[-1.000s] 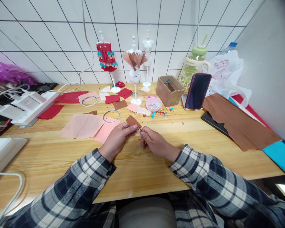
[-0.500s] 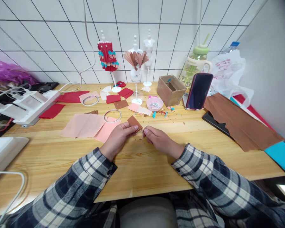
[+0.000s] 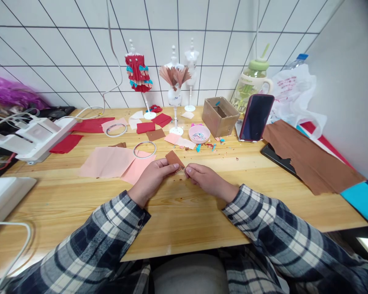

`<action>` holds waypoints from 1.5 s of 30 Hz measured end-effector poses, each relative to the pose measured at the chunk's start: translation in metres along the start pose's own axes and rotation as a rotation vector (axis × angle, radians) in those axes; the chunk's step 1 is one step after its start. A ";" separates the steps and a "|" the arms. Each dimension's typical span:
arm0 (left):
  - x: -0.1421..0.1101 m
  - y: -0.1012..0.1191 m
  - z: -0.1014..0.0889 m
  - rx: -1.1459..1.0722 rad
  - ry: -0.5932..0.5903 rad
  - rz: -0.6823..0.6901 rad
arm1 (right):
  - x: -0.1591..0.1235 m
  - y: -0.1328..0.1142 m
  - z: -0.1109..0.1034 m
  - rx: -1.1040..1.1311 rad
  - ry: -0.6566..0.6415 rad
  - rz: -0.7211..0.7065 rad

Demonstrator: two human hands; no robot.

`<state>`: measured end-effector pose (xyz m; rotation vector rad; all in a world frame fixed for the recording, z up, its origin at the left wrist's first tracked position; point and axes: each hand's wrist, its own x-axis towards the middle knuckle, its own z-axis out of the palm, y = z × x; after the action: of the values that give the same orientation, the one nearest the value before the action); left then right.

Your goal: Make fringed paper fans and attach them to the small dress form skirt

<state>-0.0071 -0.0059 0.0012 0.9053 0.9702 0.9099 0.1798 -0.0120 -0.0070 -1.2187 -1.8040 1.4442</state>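
A small brown piece of crepe paper (image 3: 174, 158) is pinched in my left hand (image 3: 155, 174), its lower edge fringed or finely creased. My right hand (image 3: 204, 176) is closed right beside that edge, thumb against curled fingers. A thin, shiny bit shows at its fingertips, touching or almost touching the paper; most of it is hidden in the hand, so its kind is unclear. Pink paper sheets (image 3: 108, 161) lie left of my left hand, with a thin metal ring (image 3: 145, 149) on one of them. Tiny scraps are scattered on the table beneath and beyond the hands.
Three white mini mannequins stand behind, one in a red ruffled dress (image 3: 137, 73), another with brown pleated paper (image 3: 175, 76). A pink bowl (image 3: 199, 134), cardboard box (image 3: 220, 118), propped phone (image 3: 257, 118) and green-lidded jug (image 3: 253, 81) are on the right. A power strip (image 3: 36, 139) sits left.
Both hands stay almost in place around the brown paper. The right fingertips have shifted very slightly at its edge, and the view has moved a touch.
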 end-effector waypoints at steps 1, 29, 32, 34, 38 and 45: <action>0.000 0.000 0.000 0.000 0.005 -0.001 | 0.000 0.000 0.000 0.006 -0.002 -0.002; 0.002 0.000 0.000 -0.030 0.079 0.079 | 0.000 -0.007 -0.001 0.081 0.055 0.129; 0.002 0.000 0.001 -0.042 0.092 0.083 | 0.000 -0.007 -0.001 0.055 0.141 0.158; 0.001 0.000 0.001 -0.035 0.092 0.076 | 0.000 -0.006 0.000 0.075 0.178 0.149; -0.001 0.001 0.004 -0.006 0.020 0.047 | -0.002 -0.006 0.003 0.127 0.196 0.005; -0.005 0.002 0.009 0.139 0.031 0.031 | 0.000 -0.004 0.003 0.044 0.309 -0.006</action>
<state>-0.0003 -0.0117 0.0074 1.0288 1.0588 0.8936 0.1758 -0.0134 -0.0040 -1.3301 -1.5578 1.2089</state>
